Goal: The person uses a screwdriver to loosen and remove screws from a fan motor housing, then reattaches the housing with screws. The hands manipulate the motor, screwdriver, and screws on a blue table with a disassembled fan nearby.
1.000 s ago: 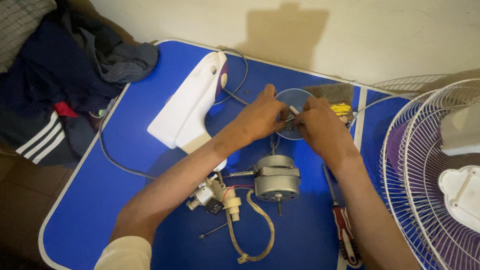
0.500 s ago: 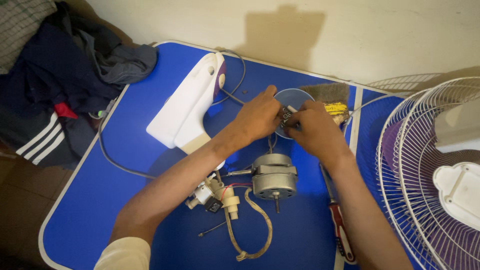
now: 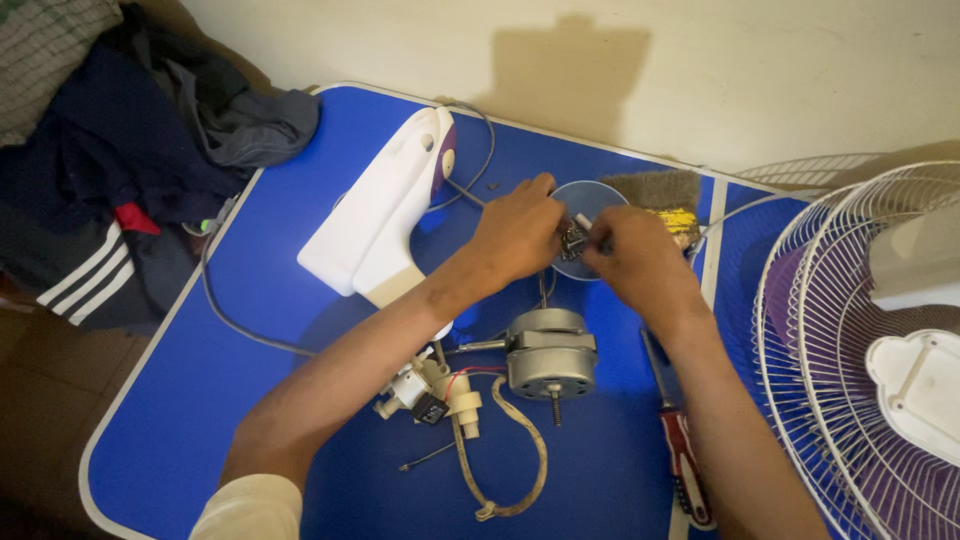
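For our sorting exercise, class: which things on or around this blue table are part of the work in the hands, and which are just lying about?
In the work:
left hand
right hand
small dark metal part pinched between them
shallow round blue dish beneath

Lying about:
grey cylindrical fan motor
red-handled screwdriver
white plastic fan housing
white wire fan guard
heap of dark clothes

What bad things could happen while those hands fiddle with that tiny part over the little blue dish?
1. The small dark part, pinched between the left hand and right hand, could slip; it might miss the blue dish and get lost.
2. The fan motor lies just below the forearms, so an elbow might nudge it and tug its wires.
3. The screwdriver lies beside the right arm and could be knocked off the blue table.
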